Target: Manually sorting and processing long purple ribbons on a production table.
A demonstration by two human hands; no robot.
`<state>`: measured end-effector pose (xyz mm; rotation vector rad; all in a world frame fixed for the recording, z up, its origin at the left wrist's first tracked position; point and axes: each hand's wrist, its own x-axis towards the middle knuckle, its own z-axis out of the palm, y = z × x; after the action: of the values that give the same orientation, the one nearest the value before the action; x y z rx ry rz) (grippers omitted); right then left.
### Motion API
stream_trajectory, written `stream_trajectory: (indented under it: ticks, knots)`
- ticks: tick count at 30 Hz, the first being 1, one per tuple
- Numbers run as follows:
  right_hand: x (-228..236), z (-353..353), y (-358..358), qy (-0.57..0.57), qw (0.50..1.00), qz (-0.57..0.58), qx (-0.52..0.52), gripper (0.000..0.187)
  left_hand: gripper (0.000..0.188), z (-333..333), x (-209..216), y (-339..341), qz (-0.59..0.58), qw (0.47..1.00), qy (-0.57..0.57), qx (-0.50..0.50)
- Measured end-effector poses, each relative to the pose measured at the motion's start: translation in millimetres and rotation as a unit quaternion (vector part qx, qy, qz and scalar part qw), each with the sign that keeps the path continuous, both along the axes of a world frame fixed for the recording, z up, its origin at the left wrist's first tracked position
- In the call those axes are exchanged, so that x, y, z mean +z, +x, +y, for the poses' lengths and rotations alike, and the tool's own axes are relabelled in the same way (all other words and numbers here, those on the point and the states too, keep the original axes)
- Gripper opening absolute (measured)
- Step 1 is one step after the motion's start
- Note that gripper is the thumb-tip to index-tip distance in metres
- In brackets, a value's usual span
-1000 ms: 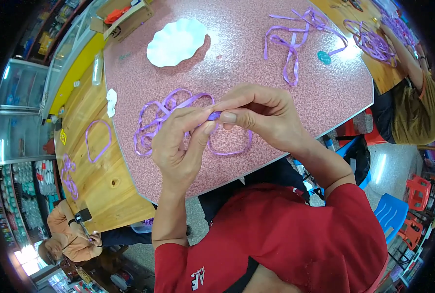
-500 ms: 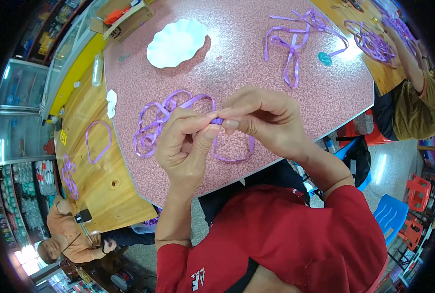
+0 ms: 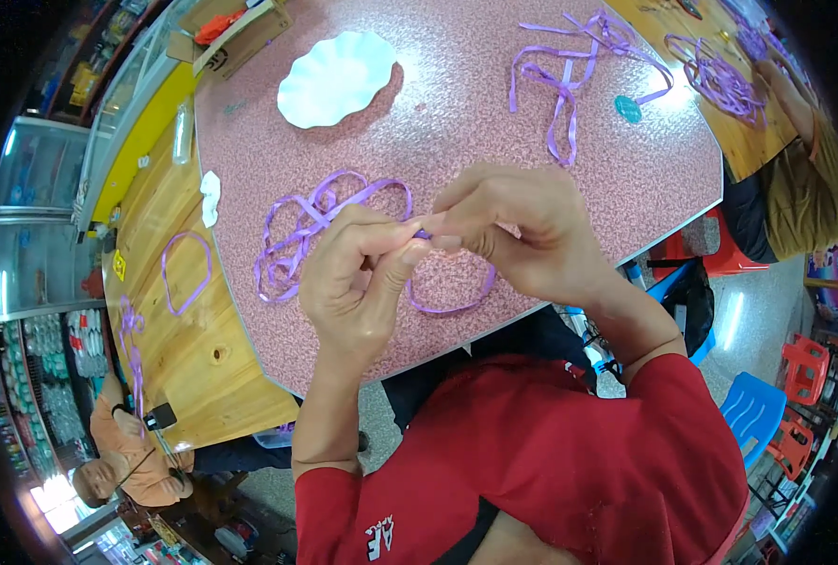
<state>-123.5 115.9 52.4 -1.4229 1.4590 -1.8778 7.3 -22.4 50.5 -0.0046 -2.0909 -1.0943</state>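
We pinch the purple ribbon (image 3: 325, 221) between both sets of fingertips: our left hand (image 3: 358, 282) at seven o'clock, our right hand (image 3: 523, 231) at three. Its loops trail toward nine o'clock across the pink speckled table (image 3: 457, 104). A white scalloped plate (image 3: 336, 78) sits at eleven.

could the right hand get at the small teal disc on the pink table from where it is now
Probably yes. The small teal disc lies in the open on the pink speckled table, beyond the right hand, with nothing between them. But both hands are pinching the purple ribbon, so the right would have to let go first.
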Motion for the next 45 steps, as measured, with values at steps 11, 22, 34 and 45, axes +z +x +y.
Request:
stream_trajectory:
  ticks: [11, 22, 34, 45]
  knots:
    - [-18, -12, 7, -0.012, 0.971, -0.23, 0.064, 0.014, 0.01, -1, -9, -5, 0.006, 0.997, 0.077, -0.006]
    - [-24, -5, 9, -0.028, 0.987, -0.149, 0.052, 0.019, 0.017, 9, -7, -1, -0.071, 0.979, 0.188, -0.02]
    - [-34, -11, 12, -0.002, 0.988, 0.135, -0.076, 0.031, 0.027, 4, -9, -28, 0.004, 0.884, 0.467, 0.008]
    - [-48, -32, 17, -0.069, 0.944, 0.289, -0.146, 0.028, 0.048, 6, -15, -34, 0.03, 0.856, 0.515, -0.038]
